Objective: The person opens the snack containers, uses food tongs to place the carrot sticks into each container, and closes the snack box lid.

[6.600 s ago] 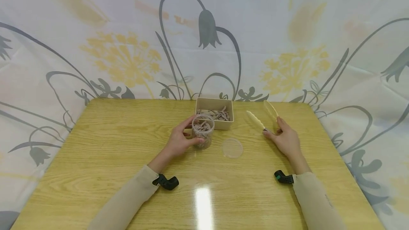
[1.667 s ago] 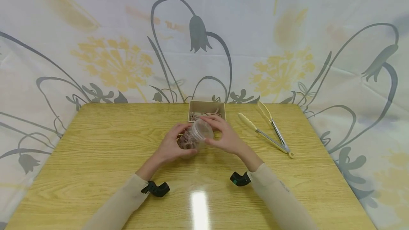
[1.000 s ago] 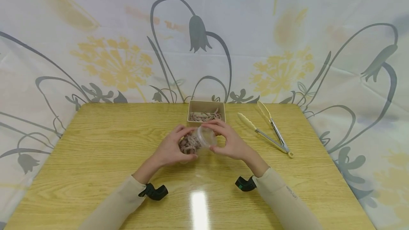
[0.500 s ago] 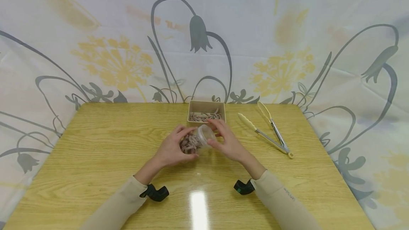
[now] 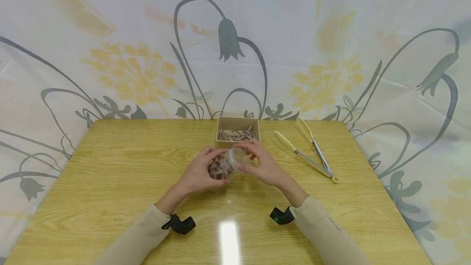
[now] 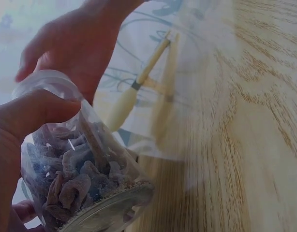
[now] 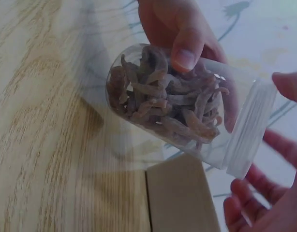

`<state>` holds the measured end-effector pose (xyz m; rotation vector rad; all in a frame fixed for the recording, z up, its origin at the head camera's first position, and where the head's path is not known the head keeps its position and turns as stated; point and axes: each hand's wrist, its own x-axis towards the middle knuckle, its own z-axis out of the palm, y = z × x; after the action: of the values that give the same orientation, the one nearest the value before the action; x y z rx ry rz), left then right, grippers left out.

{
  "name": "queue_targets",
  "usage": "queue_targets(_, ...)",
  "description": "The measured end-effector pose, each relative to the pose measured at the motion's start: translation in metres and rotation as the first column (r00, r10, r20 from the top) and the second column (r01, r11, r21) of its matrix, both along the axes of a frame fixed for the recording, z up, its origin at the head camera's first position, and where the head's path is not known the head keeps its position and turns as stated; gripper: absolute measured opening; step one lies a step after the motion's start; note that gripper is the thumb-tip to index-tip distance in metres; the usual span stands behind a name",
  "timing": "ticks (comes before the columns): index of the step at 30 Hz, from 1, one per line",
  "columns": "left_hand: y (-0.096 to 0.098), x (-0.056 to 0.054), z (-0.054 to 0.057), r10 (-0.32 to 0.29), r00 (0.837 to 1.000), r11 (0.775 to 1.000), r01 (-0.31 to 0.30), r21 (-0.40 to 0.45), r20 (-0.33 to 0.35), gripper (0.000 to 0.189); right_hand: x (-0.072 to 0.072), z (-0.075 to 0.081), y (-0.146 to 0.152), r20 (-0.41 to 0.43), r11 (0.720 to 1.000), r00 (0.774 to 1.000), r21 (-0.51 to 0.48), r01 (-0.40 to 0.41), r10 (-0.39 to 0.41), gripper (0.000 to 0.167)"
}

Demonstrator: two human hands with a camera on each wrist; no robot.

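A clear plastic jar (image 5: 220,167) filled with greyish-brown dried strips lies tilted between my two hands, mouth to the right. My left hand (image 5: 198,173) grips its body, thumb pressed on the side in the right wrist view. Over the mouth sits a clear ribbed lid (image 7: 250,130). My right hand (image 5: 263,165) has its thumb and fingers round the lid's edge. The strips (image 7: 172,101) show through the jar wall. Behind the hands stands a beige box (image 5: 219,130) with more strips (image 5: 235,135) in it; the right fingers overlap its front.
Tongs (image 5: 318,158) with cream scalloped heads lie spread on the table to the right. The wooden table (image 5: 140,154) meets a floral-printed cloth (image 5: 147,32) at its far edge.
Earlier the jar was upright and uncovered, its lid on the table, the tongs in my right hand. Now the tongs lie down and the lid is on the tilted jar. Lately, the right fingers shift slightly round it.
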<state>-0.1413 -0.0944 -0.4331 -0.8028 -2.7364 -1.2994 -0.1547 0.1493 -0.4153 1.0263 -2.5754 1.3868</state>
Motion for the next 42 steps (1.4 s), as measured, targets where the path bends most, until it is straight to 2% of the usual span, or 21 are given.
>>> queue_targets(2, 0.000, 0.000, 0.000, 0.000, 1.000, 1.000, 0.000, 0.004, 0.012, 0.085, 0.000, -0.001, 0.000, 0.037, 0.999, 0.998, 0.021, 0.051, -0.051, 0.051)
queue_targets(4, 0.000, -0.001, -0.001, -0.002, 1.000, 1.000, 0.001, 0.009, 0.029, 0.085, -0.001, -0.002, 0.003, 0.075, 0.999, 0.996, 0.009, 0.048, -0.048, 0.054)
queue_targets(7, -0.002, -0.002, -0.001, -0.010, 0.999, 1.000, 0.009, 0.018, 0.052, 0.085, -0.003, -0.003, 0.009, 0.104, 0.996, 0.993, -0.072, -0.052, 0.059, 0.051)
queue_targets(10, -0.004, -0.003, -0.003, -0.026, 0.997, 0.999, 0.024, 0.025, 0.068, 0.085, -0.004, -0.001, 0.014, 0.107, 0.974, 0.975, -0.139, -0.178, 0.193, 0.055)
queue_targets(13, -0.005, -0.004, -0.004, -0.045, 0.997, 0.998, 0.043, 0.037, 0.070, 0.084, -0.005, 0.002, 0.015, 0.096, 0.968, 0.968, -0.123, -0.218, 0.230, 0.058)
queue_targets(17, -0.005, -0.004, -0.004, -0.043, 0.995, 0.998, 0.039, 0.047, 0.095, 0.085, -0.005, 0.000, 0.016, 0.081, 0.982, 0.980, -0.077, -0.174, 0.180, 0.053)
queue_targets(23, -0.005, -0.004, -0.001, -0.067, 0.991, 0.997, 0.061, 0.055, 0.112, 0.084, -0.003, -0.002, 0.014, 0.081, 0.981, 0.982, -0.104, -0.164, 0.172, 0.054)
queue_targets(27, -0.004, -0.004, -0.001, -0.076, 0.992, 0.996, 0.072, 0.049, 0.103, 0.085, -0.003, -0.001, 0.010, 0.089, 0.996, 0.993, -0.058, -0.071, 0.076, 0.042)
queue_targets(30, -0.005, -0.005, -0.002, -0.076, 0.992, 0.997, 0.073, 0.032, 0.100, 0.086, -0.004, -0.002, 0.007, 0.121, 1.000, 0.992, -0.024, -0.016, 0.019, 0.045)
queue_targets(31, -0.005, -0.005, -0.003, -0.080, 0.992, 0.997, 0.078, 0.030, 0.100, 0.086, -0.004, -0.003, 0.007, 0.140, 0.999, 0.990, -0.033, -0.024, 0.028, 0.048)
queue_targets(33, -0.006, -0.005, -0.003, -0.093, 0.991, 0.996, 0.091, 0.027, 0.101, 0.085, -0.005, -0.004, 0.009, 0.162, 0.993, 0.982, -0.087, -0.085, 0.098, 0.055)
queue_targets(36, -0.008, -0.006, -0.003, -0.132, 0.985, 0.991, 0.129, 0.039, 0.112, 0.083, -0.006, -0.004, 0.013, 0.167, 0.956, 0.949, -0.173, -0.238, 0.267, 0.066)
queue_targets(38, -0.009, -0.007, -0.004, -0.161, 0.979, 0.987, 0.156, 0.050, 0.128, 0.082, -0.006, -0.002, 0.015, 0.156, 0.935, 0.930, -0.181, -0.306, 0.334, 0.066)
queue_targets(40, -0.010, -0.008, -0.005, -0.176, 0.974, 0.984, 0.169, 0.061, 0.142, 0.082, -0.005, 0.000, 0.015, 0.148, 0.937, 0.931, -0.159, -0.311, 0.334, 0.063)
queue_targets(42, -0.008, -0.007, -0.006, -0.174, 0.974, 0.984, 0.166, 0.068, 0.142, 0.083, -0.004, 0.001, 0.014, 0.142, 0.958, 0.951, -0.126, -0.258, 0.274, 0.061)
